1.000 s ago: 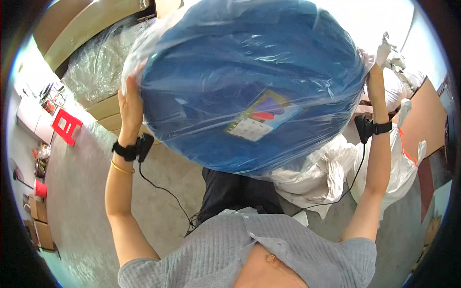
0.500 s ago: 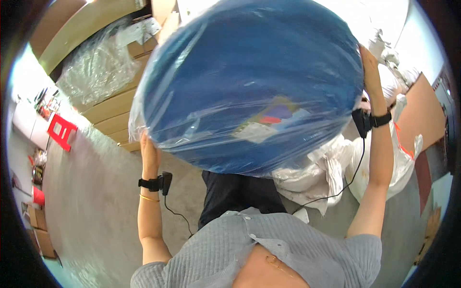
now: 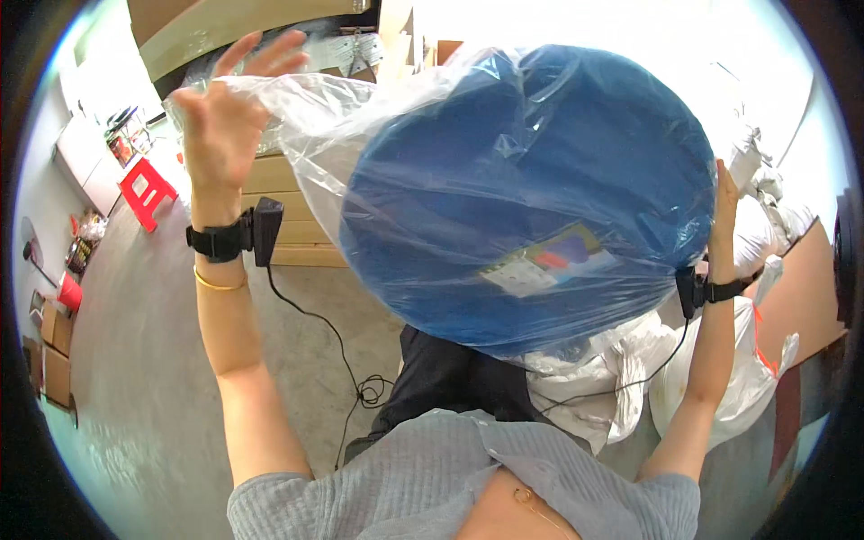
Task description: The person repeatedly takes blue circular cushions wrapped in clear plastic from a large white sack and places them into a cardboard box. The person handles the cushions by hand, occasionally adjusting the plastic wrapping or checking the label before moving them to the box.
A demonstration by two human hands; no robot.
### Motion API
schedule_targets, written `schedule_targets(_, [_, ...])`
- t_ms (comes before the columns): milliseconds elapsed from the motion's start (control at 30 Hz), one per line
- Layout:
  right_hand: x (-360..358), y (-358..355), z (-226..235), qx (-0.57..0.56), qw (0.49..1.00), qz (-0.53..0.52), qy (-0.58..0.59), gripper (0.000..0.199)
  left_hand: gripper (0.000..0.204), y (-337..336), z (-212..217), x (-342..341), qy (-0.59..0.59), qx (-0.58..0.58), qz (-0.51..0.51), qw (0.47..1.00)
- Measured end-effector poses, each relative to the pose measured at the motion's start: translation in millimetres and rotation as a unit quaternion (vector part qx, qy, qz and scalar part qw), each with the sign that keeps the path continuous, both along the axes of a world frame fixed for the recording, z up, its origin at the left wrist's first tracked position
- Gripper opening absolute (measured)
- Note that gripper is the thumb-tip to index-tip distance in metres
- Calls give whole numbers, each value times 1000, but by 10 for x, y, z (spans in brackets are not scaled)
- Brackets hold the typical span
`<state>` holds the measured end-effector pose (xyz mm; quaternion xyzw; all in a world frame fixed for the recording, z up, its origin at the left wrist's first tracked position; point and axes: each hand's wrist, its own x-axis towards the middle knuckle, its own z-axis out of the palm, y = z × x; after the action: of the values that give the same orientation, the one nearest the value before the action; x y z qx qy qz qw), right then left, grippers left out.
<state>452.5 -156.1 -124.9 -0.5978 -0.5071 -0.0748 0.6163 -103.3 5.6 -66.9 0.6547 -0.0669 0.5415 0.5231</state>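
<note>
Blue disc (image 3: pixel 504 198) is lying within a clear bag (image 3: pixel 328 117), its lower edge overlapping the dark trousers (image 3: pixel 459 378) in the view. The right hand (image 3: pixel 724 207) is bearing on the disc's right edge; how its fingers are closing cannot be told, as the far side is hidden. The left hand (image 3: pixel 220 135) is standing well apart from the disc, fingers spread and blurring; the bag's loose left end is reaching it, though whether any film is being pinched cannot be told.

Progress, as judged: plastic is covering the disc's visible face, and a label (image 3: pixel 551 259) is showing through, so covering is looking mostly done. Remaining: slack is hanging at the left, ungathered; no tie or seal is showing there. White sacks (image 3: pixel 711 396) are lying beside the trousers; a red stool (image 3: pixel 147 193) is standing far left.
</note>
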Motion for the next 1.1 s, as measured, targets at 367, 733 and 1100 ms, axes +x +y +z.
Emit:
schedule_targets(367, [85,-45,-115,52,995,31,78,36,25,556,250,-371,-103,-19,240,965])
schedule_targets(733, [-17,-102,-72,60,992,-75,87,45,72,-12,-1842,66,104,-256,132,952])
schedule_targets(1100, [-493,-303,242,42,993,99,51,43,14,-153,-957,529,164,-99,399,897])
